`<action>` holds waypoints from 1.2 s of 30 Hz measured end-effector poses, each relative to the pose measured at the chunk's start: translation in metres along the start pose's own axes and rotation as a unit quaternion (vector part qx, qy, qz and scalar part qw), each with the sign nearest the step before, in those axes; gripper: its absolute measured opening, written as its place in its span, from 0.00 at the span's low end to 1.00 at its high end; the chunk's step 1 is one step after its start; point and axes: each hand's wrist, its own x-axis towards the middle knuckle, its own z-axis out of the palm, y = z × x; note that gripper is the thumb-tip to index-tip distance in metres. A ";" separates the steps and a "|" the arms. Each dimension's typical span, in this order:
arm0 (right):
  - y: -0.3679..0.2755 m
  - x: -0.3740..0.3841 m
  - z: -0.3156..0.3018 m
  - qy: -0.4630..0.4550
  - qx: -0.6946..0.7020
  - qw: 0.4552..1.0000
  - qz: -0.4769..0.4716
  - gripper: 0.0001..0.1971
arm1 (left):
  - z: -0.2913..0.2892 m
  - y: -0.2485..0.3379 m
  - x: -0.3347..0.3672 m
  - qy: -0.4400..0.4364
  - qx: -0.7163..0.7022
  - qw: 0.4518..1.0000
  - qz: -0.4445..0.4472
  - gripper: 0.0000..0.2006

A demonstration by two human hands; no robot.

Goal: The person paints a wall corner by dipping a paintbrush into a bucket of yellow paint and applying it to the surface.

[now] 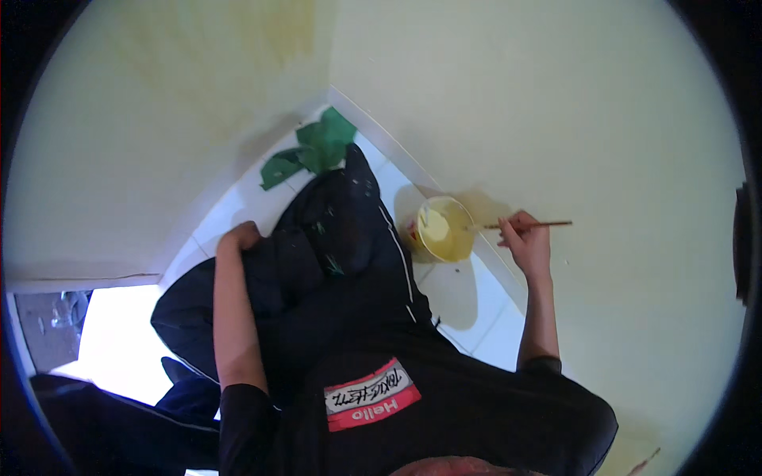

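In my right hand (527, 242) is a thin paintbrush (559, 224) with a brown handle, pinched between the fingers and lying almost level. Its bristle end points left, over the right rim of a yellow bucket (459, 252). Pale yellow paint (436, 225) shows inside the bucket, which stands on the floor beside my leg. My left hand (243, 236) rests on my bent leg with its fingers curled in; nothing shows in it, though the fingertips are partly hidden. Dark trousers (349, 230) with paint specks cover my legs.
Two pale walls meet at a corner ahead; the left wall (222, 55) carries yellowish streaks. Crumpled green sheets (325, 143) lie on the white tile floor (476, 309) near that corner. A baseboard (389, 139) runs along the right wall. At the left is a bright opening (119, 341).
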 end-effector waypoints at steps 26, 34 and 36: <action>-0.026 -0.016 -0.006 0.098 0.030 0.993 -0.064 0.14 | 0.002 0.003 -0.004 0.013 -0.045 0.998 -0.045 0.19; -0.034 -0.004 0.027 0.168 0.368 0.913 -0.040 0.08 | 0.006 -0.001 0.004 0.055 -0.038 0.996 -0.055 0.17; -0.041 0.010 0.043 0.163 0.422 0.889 -0.072 0.07 | 0.002 0.005 0.002 0.075 -0.038 0.996 -0.043 0.17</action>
